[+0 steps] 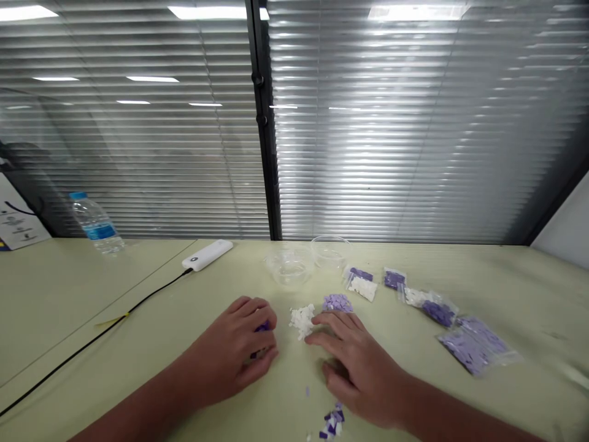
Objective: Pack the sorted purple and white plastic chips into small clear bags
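My left hand [243, 344] rests on the table with its fingers curled round a cluster of small dark purple pieces [263, 326], mostly hidden by the hand. My right hand [352, 359] has its fingers spread, the fingertips at the right edge of a pile of small white pieces [302, 320]. Just beyond that hand sits a pile of light purple pieces [337, 302], partly covered by the knuckles. Nearer me lies a loose mix of purple and white pieces [333, 422], with a single light purple piece [307, 391] apart from it.
Clear round plastic containers [289, 270] stand behind the piles. Several small bags of purple and white pieces [476, 344] lie to the right. At the left are a white power bank [208, 255] with a black cable [92, 333] and a water bottle [97, 224]. Blinds back the table.
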A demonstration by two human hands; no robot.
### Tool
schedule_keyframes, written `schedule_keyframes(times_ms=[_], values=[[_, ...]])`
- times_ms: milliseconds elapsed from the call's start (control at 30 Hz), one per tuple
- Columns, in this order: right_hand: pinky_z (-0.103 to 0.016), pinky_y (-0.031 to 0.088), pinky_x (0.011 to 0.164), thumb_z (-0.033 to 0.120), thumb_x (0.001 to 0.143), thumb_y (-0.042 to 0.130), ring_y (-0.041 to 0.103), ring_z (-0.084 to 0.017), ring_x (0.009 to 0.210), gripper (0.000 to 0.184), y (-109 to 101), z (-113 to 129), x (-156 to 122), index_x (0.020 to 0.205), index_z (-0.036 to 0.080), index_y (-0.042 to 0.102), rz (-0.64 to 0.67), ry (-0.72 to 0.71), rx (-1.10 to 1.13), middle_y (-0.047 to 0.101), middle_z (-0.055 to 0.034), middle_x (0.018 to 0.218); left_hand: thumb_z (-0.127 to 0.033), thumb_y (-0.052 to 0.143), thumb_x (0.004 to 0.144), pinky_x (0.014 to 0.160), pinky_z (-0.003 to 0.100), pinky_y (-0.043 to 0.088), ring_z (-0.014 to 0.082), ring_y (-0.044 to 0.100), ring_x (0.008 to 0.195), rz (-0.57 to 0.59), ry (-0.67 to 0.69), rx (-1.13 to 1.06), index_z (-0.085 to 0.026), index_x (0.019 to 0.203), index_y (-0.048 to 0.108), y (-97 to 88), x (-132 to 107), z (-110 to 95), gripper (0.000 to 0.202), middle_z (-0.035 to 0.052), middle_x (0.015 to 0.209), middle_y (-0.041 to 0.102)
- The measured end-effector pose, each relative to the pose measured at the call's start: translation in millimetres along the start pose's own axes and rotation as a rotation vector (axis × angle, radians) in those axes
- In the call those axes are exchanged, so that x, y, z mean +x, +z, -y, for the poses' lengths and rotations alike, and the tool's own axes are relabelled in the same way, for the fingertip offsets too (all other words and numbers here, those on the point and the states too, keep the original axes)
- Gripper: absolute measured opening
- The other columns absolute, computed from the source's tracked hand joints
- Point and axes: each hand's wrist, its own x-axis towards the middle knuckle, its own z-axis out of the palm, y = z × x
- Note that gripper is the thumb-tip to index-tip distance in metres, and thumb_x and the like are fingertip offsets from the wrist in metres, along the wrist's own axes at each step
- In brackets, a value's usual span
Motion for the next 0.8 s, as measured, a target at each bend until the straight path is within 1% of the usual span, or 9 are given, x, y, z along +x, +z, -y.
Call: schedule_keyframes(times_ms=[67,200,267,400,500,600,667,733,800], values=[[-0.042,0.033,0.107,0.004,0.074,0.058,0.048,-0.022,0.123,0.053,0,-1,-1,0.122,0.026,0.063,0.006,-0.061,0.045,0.055,-0.0040,0.130,-0.023,0.060,0.090,0.089,0.023,0.035,0.0079,0.054,0.096,0.020,0.015,-0.016,-0.030,0.088,0.067,0.3,0,-5,0.010,-0.0045,0.099,0.064],[-0.041,0.038,0.099,0.000,0.069,0.055,0.054,-0.021,0.112,0.045,0,-2,-1,0.105,0.025,0.067,-0.032,-0.121,0.089,0.058,-0.0034,0.119,-0.024,0.063,0.088,0.092,0.024,0.040,0.0086,0.057,0.103,0.108,0.164,-0.117,-0.039,0.112,0.063,1.7,-1,-25,0.028,-0.0052,0.110,0.065],[-0.040,0.039,0.096,-0.001,0.068,0.053,0.055,-0.021,0.109,0.043,-1,-2,-1,0.101,0.023,0.067,-0.077,-0.112,0.108,0.059,-0.0043,0.112,-0.027,0.066,0.088,0.096,0.024,0.043,0.0096,0.058,0.108,0.133,0.205,-0.145,-0.042,0.117,0.061,2.3,-2,-32,0.034,-0.0059,0.113,0.065],[-0.038,0.042,0.093,-0.003,0.065,0.052,0.056,-0.020,0.106,0.046,-5,0,-1,0.100,0.022,0.069,-0.062,-0.152,0.133,0.060,-0.0044,0.112,-0.035,0.071,0.086,0.098,0.024,0.045,0.0100,0.058,0.108,0.140,0.132,-0.147,-0.042,0.123,0.058,5.1,-1,-29,0.039,-0.0062,0.117,0.065],[-0.035,0.044,0.092,-0.001,0.064,0.056,0.059,-0.018,0.103,0.045,-10,4,-2,0.100,0.023,0.071,-0.011,-0.225,0.160,0.062,-0.0031,0.113,-0.032,0.068,0.088,0.097,0.023,0.043,0.0080,0.057,0.106,0.152,0.078,-0.180,-0.039,0.114,0.062,7.6,-2,-24,0.028,-0.0071,0.113,0.065],[-0.035,0.042,0.098,0.014,0.084,0.066,0.060,-0.018,0.109,0.024,-14,11,-2,0.103,0.026,0.074,0.129,-0.342,0.171,0.064,-0.0019,0.118,-0.025,0.060,0.091,0.092,0.022,0.039,0.0060,0.056,0.101,0.162,0.043,-0.218,-0.035,0.097,0.065,8.9,-2,-23,0.013,-0.0076,0.105,0.065],[-0.036,0.041,0.102,0.029,0.097,0.063,0.058,-0.018,0.115,0.017,-14,14,-1,0.110,0.031,0.074,0.236,-0.405,0.115,0.064,-0.0011,0.124,-0.023,0.058,0.091,0.091,0.023,0.037,0.0060,0.055,0.099,0.163,0.027,-0.223,-0.033,0.091,0.065,9.8,-1,-22,0.012,-0.0073,0.102,0.065],[-0.037,0.040,0.102,0.026,0.096,0.063,0.056,-0.020,0.118,0.024,-11,16,0,0.118,0.033,0.072,0.269,-0.375,0.054,0.063,-0.0014,0.126,-0.022,0.057,0.091,0.091,0.023,0.036,0.0064,0.054,0.098,0.157,0.002,-0.214,-0.032,0.090,0.065,11.0,-1,-20,0.013,-0.0069,0.100,0.065],[-0.039,0.038,0.103,0.013,0.084,0.065,0.054,-0.022,0.118,0.040,-7,16,0,0.120,0.030,0.070,0.217,-0.251,0.031,0.061,-0.0032,0.126,-0.021,0.056,0.092,0.092,0.023,0.035,0.0064,0.054,0.099,0.160,-0.022,-0.208,-0.032,0.089,0.065,12.1,-1,-18,0.014,-0.0068,0.100,0.064]])
